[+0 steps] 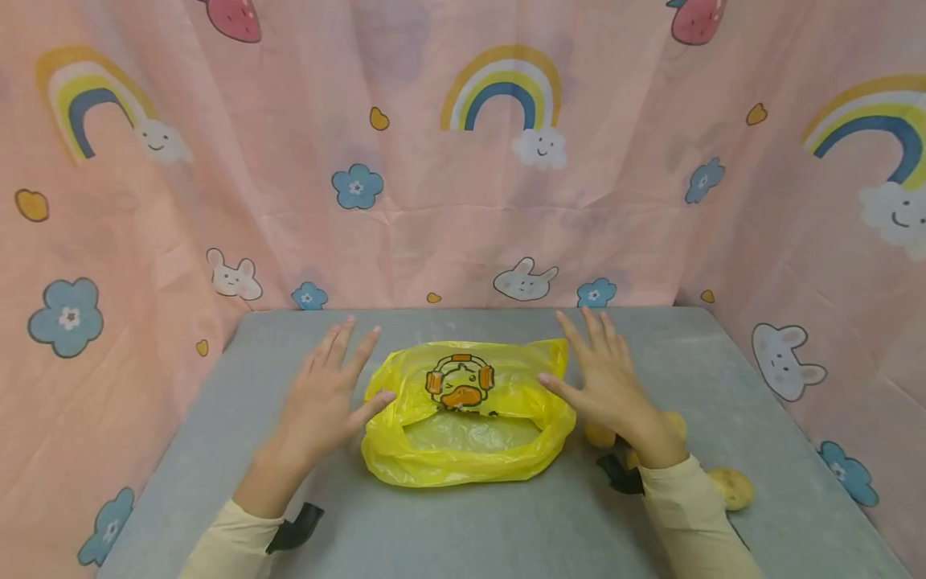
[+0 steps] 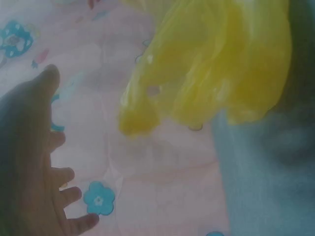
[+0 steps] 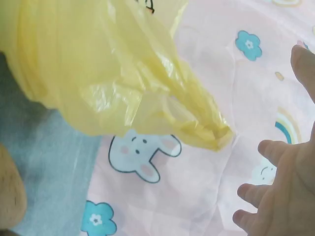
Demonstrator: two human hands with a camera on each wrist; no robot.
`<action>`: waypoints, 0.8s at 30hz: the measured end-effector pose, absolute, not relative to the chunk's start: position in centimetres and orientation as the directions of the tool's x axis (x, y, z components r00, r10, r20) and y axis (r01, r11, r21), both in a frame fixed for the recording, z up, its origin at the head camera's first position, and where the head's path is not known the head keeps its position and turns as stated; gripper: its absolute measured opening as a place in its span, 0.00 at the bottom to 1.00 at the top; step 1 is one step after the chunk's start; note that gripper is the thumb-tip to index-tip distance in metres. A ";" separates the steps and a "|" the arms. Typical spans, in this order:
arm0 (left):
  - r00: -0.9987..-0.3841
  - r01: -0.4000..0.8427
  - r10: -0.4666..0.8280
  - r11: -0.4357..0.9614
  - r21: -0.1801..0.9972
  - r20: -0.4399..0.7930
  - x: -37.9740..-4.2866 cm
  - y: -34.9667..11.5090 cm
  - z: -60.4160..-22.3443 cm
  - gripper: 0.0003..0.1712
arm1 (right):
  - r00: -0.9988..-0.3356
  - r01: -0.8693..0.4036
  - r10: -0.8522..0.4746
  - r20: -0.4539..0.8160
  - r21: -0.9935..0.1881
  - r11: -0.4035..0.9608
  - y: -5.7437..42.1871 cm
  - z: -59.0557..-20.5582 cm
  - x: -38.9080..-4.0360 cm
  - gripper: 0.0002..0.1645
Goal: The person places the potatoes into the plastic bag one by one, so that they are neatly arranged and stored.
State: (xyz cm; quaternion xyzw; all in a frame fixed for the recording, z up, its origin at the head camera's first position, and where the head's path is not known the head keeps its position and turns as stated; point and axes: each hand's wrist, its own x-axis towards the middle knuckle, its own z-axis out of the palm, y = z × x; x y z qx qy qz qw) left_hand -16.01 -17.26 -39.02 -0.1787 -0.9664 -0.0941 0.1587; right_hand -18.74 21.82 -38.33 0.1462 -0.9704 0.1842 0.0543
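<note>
A: How far along is the work being judged to be?

B: The yellow bag (image 1: 470, 426) is being presented with its mouth gaping, so the spreading is being judged as largely done. No contents are being seen within. Several potatoes (image 1: 732, 489) are being left outside, beyond the bag's right end and partly masked by the right forearm (image 1: 687, 507); any filling is therefore being judged as not begun.

A: Where is the bag being shown, and how is it being oriented?

B: It is being supported on the counter (image 1: 434, 531), centrally, between both hands. Its long axis is being carried from left to right, roughly parallel to the far edge. The mouth is being turned upward and toward the wearer; the printed duck (image 1: 460, 390) is being displayed upright from that side, its headphones being directed toward the far edge.

A: And the fingers?

B: On the left hand (image 1: 321, 394) and the right hand (image 1: 611, 386) alike, they are being spread wide. Nothing is being gripped; in the wrist views, both hands are being held apart from the plastic, one beside each end.
</note>
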 end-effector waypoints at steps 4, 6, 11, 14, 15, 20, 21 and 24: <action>-0.839 0.451 0.384 0.887 0.098 0.386 -15.9 -16.7 -39.5 0.52 | -0.945 -0.324 -0.284 0.160 -0.348 0.880 22.6 -38.3 -18.7 0.56; -0.824 0.481 0.412 0.871 0.096 0.389 -15.8 -16.5 -39.8 0.52 | -0.943 -0.331 -0.291 0.163 -0.358 0.873 23.0 -38.5 -18.7 0.55; -0.812 0.525 0.449 0.841 0.130 0.372 -15.4 -16.1 -41.2 0.51 | -0.943 -0.331 -0.296 0.150 -0.375 0.866 24.0 -39.1 -18.5 0.53; -0.819 0.530 0.454 0.833 0.159 0.351 -15.2 -15.9 -42.3 0.51 | -0.944 -0.330 -0.297 0.144 -0.374 0.867 24.5 -39.4 -18.3 0.52; -0.824 0.528 0.453 0.832 0.172 0.341 -15.1 -15.8 -42.6 0.51 | -0.942 -0.334 -0.300 0.147 -0.373 0.866 24.7 -39.6 -18.2 0.52; -0.857 0.504 0.439 0.823 0.262 0.270 -14.9 -15.5 -44.1 0.53 | -0.928 -0.369 -0.322 0.185 -0.365 0.854 25.5 -40.6 -17.8 0.50; -0.863 0.497 0.435 0.820 0.282 0.255 -14.9 -15.4 -44.4 0.53 | -0.924 -0.379 -0.330 0.191 -0.365 0.850 25.7 -40.8 -17.7 0.50; -0.878 0.477 0.427 0.817 0.323 0.216 -14.9 -15.4 -45.1 0.54 | -0.912 -0.408 -0.356 0.203 -0.365 0.837 26.0 -41.3 -17.4 0.49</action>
